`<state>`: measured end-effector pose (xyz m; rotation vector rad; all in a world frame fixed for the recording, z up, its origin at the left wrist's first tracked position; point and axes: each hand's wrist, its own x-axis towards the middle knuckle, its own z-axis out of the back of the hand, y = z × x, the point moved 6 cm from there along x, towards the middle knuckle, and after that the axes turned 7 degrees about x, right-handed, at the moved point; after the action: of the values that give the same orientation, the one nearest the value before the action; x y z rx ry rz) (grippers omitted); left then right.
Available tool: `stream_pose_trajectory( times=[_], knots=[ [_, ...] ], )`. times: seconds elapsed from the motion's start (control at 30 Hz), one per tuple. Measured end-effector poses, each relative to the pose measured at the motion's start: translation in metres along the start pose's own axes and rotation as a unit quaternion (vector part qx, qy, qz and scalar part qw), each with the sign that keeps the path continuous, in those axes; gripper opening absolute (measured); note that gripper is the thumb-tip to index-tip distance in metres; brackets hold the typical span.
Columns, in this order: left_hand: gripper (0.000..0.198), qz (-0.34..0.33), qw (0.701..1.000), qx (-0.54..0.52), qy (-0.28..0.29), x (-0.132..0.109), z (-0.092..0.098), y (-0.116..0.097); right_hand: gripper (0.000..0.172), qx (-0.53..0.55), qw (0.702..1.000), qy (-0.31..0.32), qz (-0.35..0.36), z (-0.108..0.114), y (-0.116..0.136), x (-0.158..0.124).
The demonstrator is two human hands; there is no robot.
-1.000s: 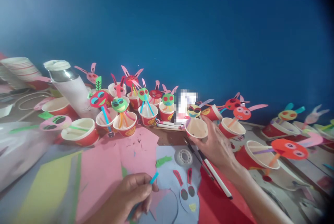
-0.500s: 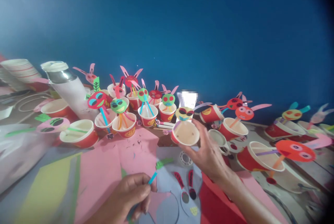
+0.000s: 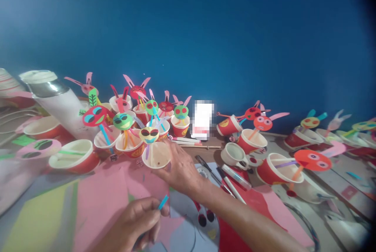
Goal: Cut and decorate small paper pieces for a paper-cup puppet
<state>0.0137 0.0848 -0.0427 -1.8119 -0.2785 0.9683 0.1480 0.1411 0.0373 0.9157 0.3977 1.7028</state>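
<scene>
My right hand grips a red-and-white paper cup from its right side, fingers wrapped round it. A yellow paper face with dark eyes and a blue mouth stands at the cup's rim, a purple strip running down inside. Just left of it is another paper cup with a green face. Closer to me, my left hand is closed on a thin blue strip, whose end sticks out past the thumb. Whether the strip is paper or a straw, I cannot tell.
Several decorated cups line the blue wall. A large flask leans at left. Right of centre are a white mug, a glue tube and pens. Pink paper and red paper cover the front.
My right hand has carried the cup with the yellow face leftward, beside the cup with the green face. My left hand keeps its hold on the blue strip. The view has turned slightly right.
</scene>
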Motion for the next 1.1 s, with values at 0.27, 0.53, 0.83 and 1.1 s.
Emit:
stream_pose_trajectory(
  times=[0.27,0.53,0.83,1.1],
  knots=[
    [0.040,-0.004,1.000,-0.008,0.005,0.002,-0.001,-0.002,0.091,-0.028,1.000,0.010,-0.006,0.015,-0.008,-0.010],
    [0.036,0.006,1.000,-0.006,-0.030,-0.006,0.003,-0.014,0.024,-0.161,0.986,0.031,-0.008,0.042,-0.051,-0.010],
    [0.038,0.013,0.998,0.018,-0.056,-0.003,0.007,-0.014,0.036,-0.208,0.961,0.159,0.093,-0.007,-0.056,0.018],
    [0.038,0.010,0.998,0.005,-0.059,0.005,0.010,-0.002,0.048,-0.233,0.945,0.188,0.136,-0.008,-0.059,0.025]
  ],
)
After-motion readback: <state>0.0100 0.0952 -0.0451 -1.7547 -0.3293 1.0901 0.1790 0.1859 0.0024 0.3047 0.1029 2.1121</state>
